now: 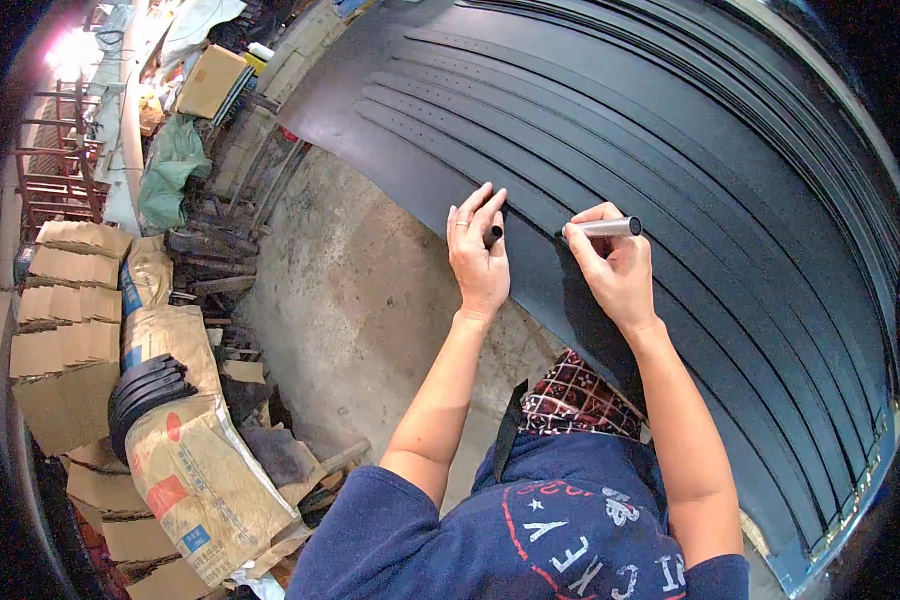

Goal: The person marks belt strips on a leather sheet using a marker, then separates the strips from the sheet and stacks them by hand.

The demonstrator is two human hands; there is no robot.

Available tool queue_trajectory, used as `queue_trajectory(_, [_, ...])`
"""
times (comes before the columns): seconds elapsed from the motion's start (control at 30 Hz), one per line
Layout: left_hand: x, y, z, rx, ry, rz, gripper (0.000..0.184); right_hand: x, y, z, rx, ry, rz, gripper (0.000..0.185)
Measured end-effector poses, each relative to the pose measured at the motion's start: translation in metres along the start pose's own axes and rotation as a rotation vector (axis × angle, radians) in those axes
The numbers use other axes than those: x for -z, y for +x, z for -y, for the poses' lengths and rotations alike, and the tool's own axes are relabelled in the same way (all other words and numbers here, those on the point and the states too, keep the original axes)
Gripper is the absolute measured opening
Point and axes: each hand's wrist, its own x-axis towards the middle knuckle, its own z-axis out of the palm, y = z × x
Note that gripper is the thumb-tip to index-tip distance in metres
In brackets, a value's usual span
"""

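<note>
Long dark straps (pixel 530 130) lie side by side on a dark table surface (pixel 400 190), several with small holes near their far left ends. My right hand (pixel 615 270) is closed around a silver marker (pixel 610 228), its tip at the edge of a strap. Just to the left, my left hand (pixel 480 255) holds a black cap (pixel 493 236) against the palm, with its fingertips on the nearest strap's edge. Part of the cap is hidden by the fingers.
Stacked cardboard pieces (pixel 65 340) and printed paper sacks (pixel 205 480) stand at the left, with coiled black strips (pixel 150 395) on them. A green plastic bag (pixel 175 170) and a cardboard box (pixel 212 80) are at the upper left. Concrete floor (pixel 350 290) shows beside the table.
</note>
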Motion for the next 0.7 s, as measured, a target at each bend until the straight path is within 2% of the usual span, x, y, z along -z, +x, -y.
queue_trajectory(0.43, [-0.0005, -0.0006, 0.0015, 0.001, 0.016, -0.009, 0.026, -0.0023, -0.0015, -0.0037, 0.044, -0.014, 0.027, 0.007])
queue_trajectory(0.53, [0.0002, -0.0004, 0.0, -0.004, 0.018, -0.011, 0.026, -0.0036, -0.0016, -0.001, -0.006, 0.057, 0.011, 0.008])
queue_trajectory(0.7, [-0.002, -0.0006, 0.0022, -0.01, 0.026, -0.026, 0.03, -0.0031, -0.0015, -0.0008, -0.01, -0.013, 0.051, 0.008])
